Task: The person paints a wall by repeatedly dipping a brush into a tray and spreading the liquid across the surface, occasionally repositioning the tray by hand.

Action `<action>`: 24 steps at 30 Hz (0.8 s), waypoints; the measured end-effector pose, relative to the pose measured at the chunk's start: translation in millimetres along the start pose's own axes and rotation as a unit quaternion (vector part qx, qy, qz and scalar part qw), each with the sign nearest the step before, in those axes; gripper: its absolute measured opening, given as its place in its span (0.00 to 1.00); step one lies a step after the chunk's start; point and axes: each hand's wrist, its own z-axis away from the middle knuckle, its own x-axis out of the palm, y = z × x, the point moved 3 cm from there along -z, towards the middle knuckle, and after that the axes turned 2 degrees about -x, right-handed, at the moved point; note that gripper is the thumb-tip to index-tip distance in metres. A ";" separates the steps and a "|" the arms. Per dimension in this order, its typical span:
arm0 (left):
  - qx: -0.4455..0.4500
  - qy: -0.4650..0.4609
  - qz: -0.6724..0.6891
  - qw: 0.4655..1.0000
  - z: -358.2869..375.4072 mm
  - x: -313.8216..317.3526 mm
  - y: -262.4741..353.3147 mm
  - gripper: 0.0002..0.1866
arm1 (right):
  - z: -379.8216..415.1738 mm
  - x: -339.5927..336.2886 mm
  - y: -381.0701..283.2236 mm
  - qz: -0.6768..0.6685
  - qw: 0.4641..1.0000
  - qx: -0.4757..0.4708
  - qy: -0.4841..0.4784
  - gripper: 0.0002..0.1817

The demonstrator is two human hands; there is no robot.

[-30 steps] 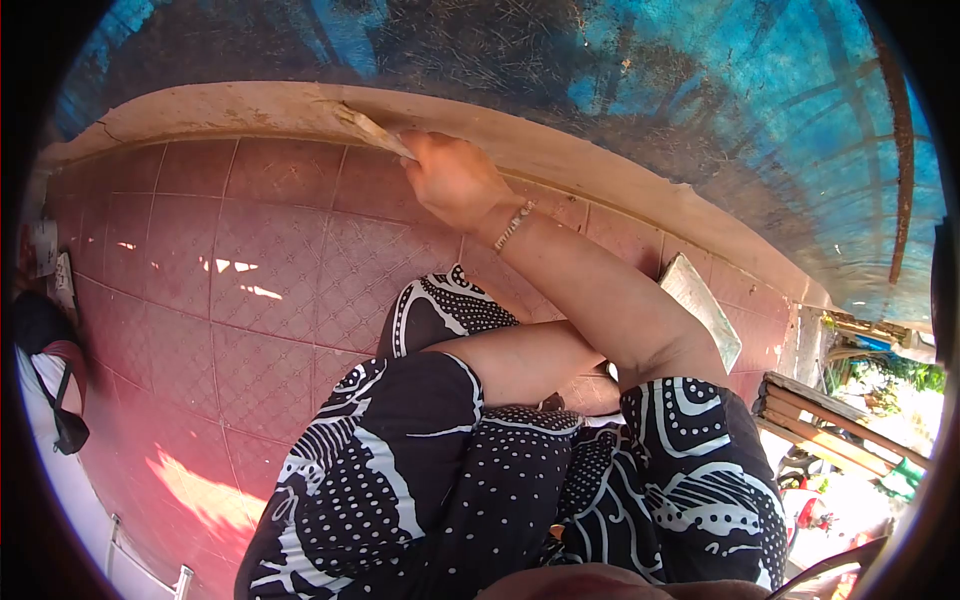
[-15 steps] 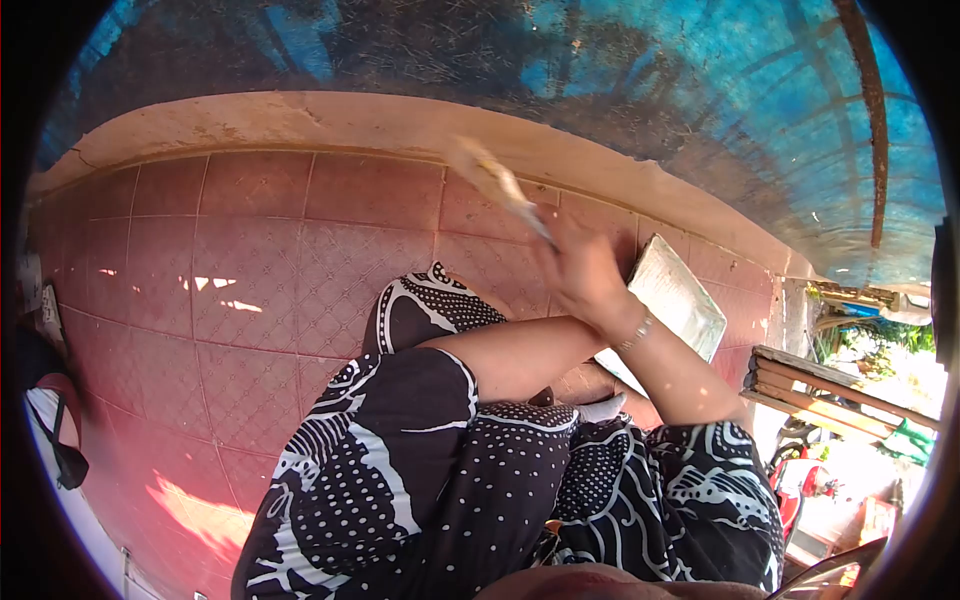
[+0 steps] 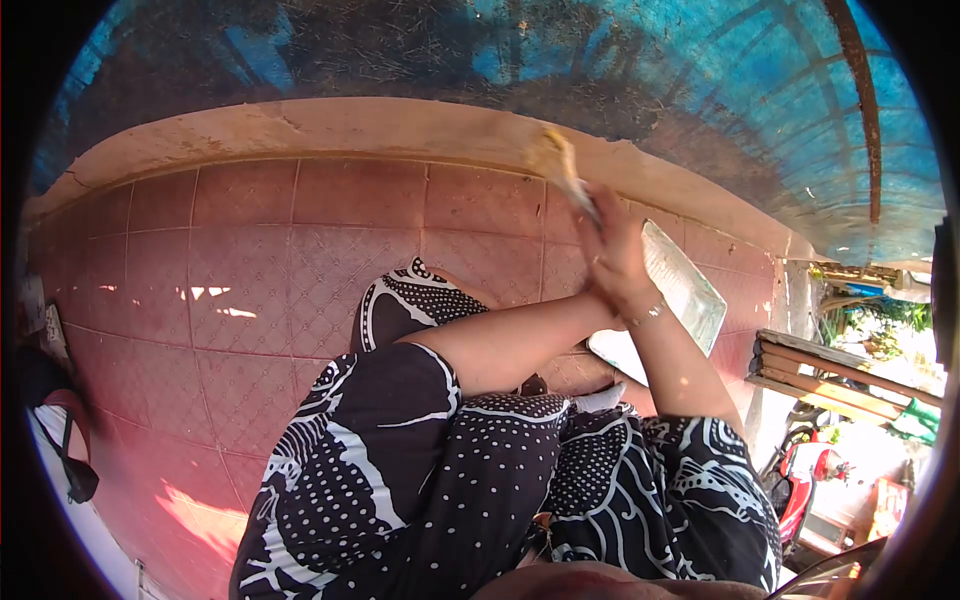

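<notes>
Black clothing (image 3: 490, 465) with white dots and swirls, probably a bracelet (image 3: 655, 311)

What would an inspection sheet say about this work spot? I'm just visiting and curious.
Surface: red tiled floor, with sunlit patches at the lower left.
Job's things: brush with a yellowish end, up by the wall's bare lower band; contact is unclear. Pale tray on the floor; any contents cannot be made out.
Clutter: dark strapped item at the left edge.
Hands: right hand grips the brush; left hand is hidden behind it, so its hold cannot be told.
Cables: nothing seen.
Surroundings: worn blue wall; boards and greenery at the right.
</notes>
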 end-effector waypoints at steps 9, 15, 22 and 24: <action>0.037 -0.107 -0.326 0.939 25.1 10.6 30.3 0.17 | 52.2 -38.8 22.3 0.010 0.998 0.028 0.062 0.15; 0.041 -0.070 -0.205 0.975 0.6 24.0 -27.1 0.23 | -21.9 53.2 -87.7 -0.006 0.985 -0.133 -0.108 0.14; 0.033 -0.089 -0.196 0.976 6.8 26.7 -23.6 0.23 | -78.9 86.5 -140.7 -0.112 0.972 -0.159 -0.129 0.13; 0.032 -0.090 -0.202 0.975 3.1 17.7 -23.8 0.23 | -71.3 74.4 -120.8 -0.105 0.971 -0.188 -0.100 0.14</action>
